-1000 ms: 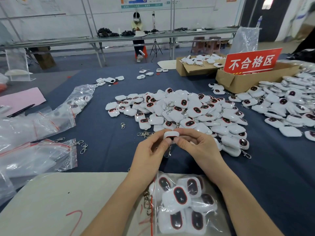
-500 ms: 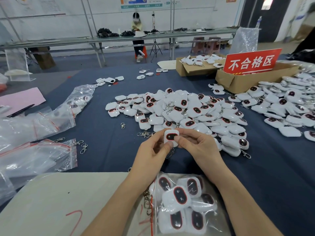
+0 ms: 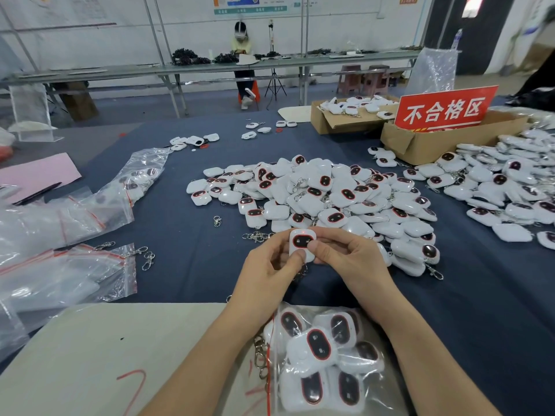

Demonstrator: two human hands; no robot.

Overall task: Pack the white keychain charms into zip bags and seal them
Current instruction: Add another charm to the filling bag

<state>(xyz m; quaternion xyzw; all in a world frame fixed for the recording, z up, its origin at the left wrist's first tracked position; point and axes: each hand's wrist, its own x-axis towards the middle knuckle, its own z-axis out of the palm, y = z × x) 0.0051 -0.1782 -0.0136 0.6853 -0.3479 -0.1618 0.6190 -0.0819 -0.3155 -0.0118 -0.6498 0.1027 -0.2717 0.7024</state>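
Nearest, a clear zip bag lies on a beige board between the forearms. It already holds a good number of white keychain charms, dark oval windows up, and metal clasps trail across its red-lined mouth, so it looks unsealed, though the closure itself is hard to read. Just beyond it, above the blue-covered desk, the left hand and right hand meet on a single charm. Left fingertips pinch its left edge, and the right thumb presses its face with the fingers curled behind. It is held upright, window toward the camera, apparently for a check before bagging. To the left lie empty zip bags with loose clasps beside them, and farther back one bag with charms inside. Directly behind the hands is a large loose heap of charms, and a second heap spreads along the right edge. Beyond that stands a cardboard box carrying a red sign, with another box of charms behind. Judged from this, the task is early: at most a couple of bags are filled, the near one awaits this charm and its sealing, and hundreds of charms remain.
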